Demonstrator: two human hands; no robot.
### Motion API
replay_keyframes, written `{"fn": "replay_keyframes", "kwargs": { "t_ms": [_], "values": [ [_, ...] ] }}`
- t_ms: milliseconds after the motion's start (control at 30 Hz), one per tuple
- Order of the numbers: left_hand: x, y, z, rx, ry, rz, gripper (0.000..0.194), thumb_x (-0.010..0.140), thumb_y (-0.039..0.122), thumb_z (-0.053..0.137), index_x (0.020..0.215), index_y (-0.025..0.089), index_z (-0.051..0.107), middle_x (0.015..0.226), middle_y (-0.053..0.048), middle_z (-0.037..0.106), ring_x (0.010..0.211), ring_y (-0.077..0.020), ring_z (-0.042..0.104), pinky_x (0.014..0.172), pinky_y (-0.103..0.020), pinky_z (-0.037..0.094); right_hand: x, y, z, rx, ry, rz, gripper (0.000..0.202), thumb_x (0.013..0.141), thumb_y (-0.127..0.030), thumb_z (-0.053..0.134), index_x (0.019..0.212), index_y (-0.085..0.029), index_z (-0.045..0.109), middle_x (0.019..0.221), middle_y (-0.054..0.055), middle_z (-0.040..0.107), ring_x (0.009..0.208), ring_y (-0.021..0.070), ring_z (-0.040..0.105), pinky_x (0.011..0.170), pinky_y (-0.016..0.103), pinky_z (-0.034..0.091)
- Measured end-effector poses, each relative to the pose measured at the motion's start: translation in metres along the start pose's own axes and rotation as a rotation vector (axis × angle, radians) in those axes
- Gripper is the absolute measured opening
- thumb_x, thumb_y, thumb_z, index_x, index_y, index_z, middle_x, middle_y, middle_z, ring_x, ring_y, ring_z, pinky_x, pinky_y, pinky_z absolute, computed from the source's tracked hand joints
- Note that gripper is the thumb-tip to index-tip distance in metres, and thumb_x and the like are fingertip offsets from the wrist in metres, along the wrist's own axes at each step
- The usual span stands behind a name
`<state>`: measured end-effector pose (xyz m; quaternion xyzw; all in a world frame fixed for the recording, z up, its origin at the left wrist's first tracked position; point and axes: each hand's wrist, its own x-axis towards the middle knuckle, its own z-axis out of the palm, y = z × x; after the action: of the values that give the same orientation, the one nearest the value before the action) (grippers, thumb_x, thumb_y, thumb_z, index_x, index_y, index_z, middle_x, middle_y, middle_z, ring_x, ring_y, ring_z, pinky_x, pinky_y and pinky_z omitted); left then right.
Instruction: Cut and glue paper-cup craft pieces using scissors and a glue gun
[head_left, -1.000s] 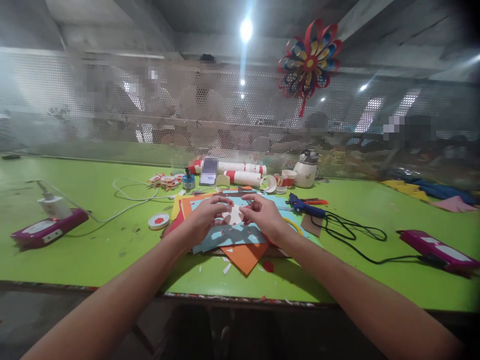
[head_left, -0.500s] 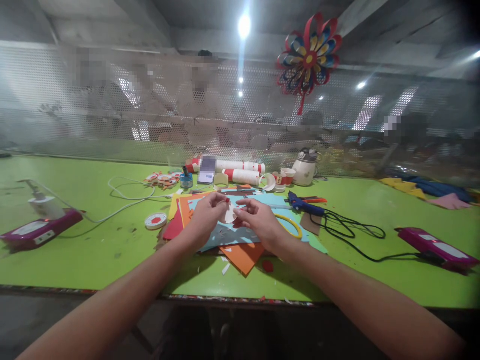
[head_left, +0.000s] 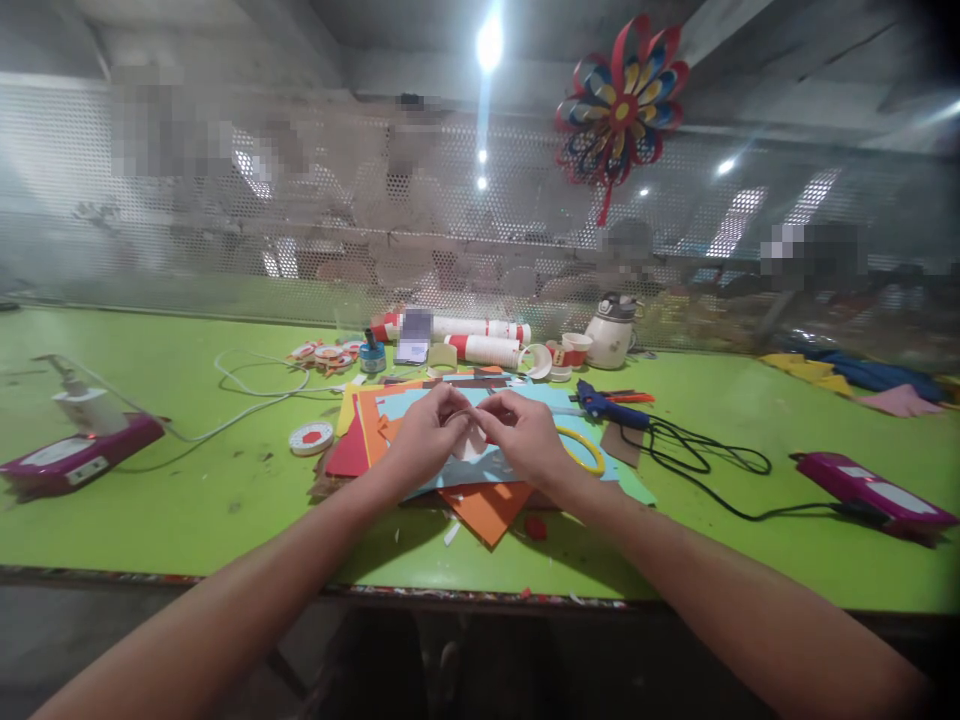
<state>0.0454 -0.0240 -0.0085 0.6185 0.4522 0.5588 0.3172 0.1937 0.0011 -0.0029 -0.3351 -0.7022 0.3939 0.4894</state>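
Between my hands is a small white paper disc (head_left: 470, 443), held above a pile of coloured paper. My left hand (head_left: 429, 430) pinches its left upper edge, fingers curled. My right hand (head_left: 523, 430) has thumb and fingertips pressed together at its right upper edge, meeting the left fingertips. A bit of red shows by the right fingertips; what it is I cannot make out. Light blue sheets (head_left: 555, 400) lie under the hands, with orange paper (head_left: 486, 515) sticking out in front. The yellow handle of scissors (head_left: 581, 452) rests beside my right wrist.
A white round piece with a red centre (head_left: 310, 438) lies left of the pile. A blue glue gun (head_left: 611, 408) with a black cord is at right. Purple power strips (head_left: 82, 458) sit on both sides. Paper cups (head_left: 576, 350), a glue bottle (head_left: 371, 355) and a jug (head_left: 610, 335) stand behind.
My hands have drawn closer together and the right fingertips now meet the left at the disc. The disc has shifted slightly right and is more covered by fingers.
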Motion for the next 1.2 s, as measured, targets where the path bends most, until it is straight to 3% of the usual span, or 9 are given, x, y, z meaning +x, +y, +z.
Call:
{"fn": "replay_keyframes", "kwargs": {
  "t_ms": [267, 533, 833, 1200],
  "values": [
    [-0.001, -0.005, 0.0, 0.003, -0.06, 0.056, 0.009, 0.078, 0.022, 0.057, 0.082, 0.018, 0.05, 0.071, 0.0, 0.06, 0.064, -0.0146, 0.058, 0.055, -0.025, 0.043, 0.002, -0.001, -0.001, 0.309, -0.05, 0.227, 0.03, 0.061, -0.043, 0.078, 0.064, -0.018, 0.061, 0.058, -0.003, 0.059, 0.056, 0.0116, 0.052, 0.056, 0.028, 0.04],
    [-0.004, -0.002, 0.002, -0.085, -0.136, 0.078, 0.019, 0.084, 0.027, 0.056, 0.097, 0.022, 0.044, 0.07, 0.002, 0.059, 0.052, -0.012, 0.056, 0.046, -0.022, 0.044, 0.005, -0.006, -0.009, 0.551, -0.179, 0.403, 0.029, 0.052, -0.028, 0.084, 0.069, -0.017, 0.064, 0.068, -0.002, 0.062, 0.065, 0.0131, 0.057, 0.063, 0.029, 0.044],
    [-0.01, 0.01, 0.003, -0.205, -0.179, 0.133, 0.024, 0.084, 0.026, 0.059, 0.103, 0.022, 0.045, 0.079, 0.0, 0.062, 0.054, -0.0108, 0.057, 0.042, -0.02, 0.044, 0.001, -0.023, -0.015, 0.61, -0.28, 0.421, 0.019, 0.058, -0.019, 0.077, 0.072, -0.017, 0.065, 0.074, -0.001, 0.062, 0.068, 0.0132, 0.058, 0.063, 0.028, 0.045],
    [-0.008, 0.012, 0.001, -0.213, -0.168, 0.084, 0.031, 0.081, 0.027, 0.061, 0.107, 0.021, 0.046, 0.078, 0.0, 0.061, 0.06, -0.0124, 0.058, 0.049, -0.022, 0.044, 0.004, -0.018, -0.015, 0.455, -0.221, 0.317, 0.016, 0.065, -0.023, 0.07, 0.077, -0.019, 0.061, 0.079, 0.002, 0.059, 0.07, 0.0152, 0.056, 0.06, 0.027, 0.048]
  ]
}}
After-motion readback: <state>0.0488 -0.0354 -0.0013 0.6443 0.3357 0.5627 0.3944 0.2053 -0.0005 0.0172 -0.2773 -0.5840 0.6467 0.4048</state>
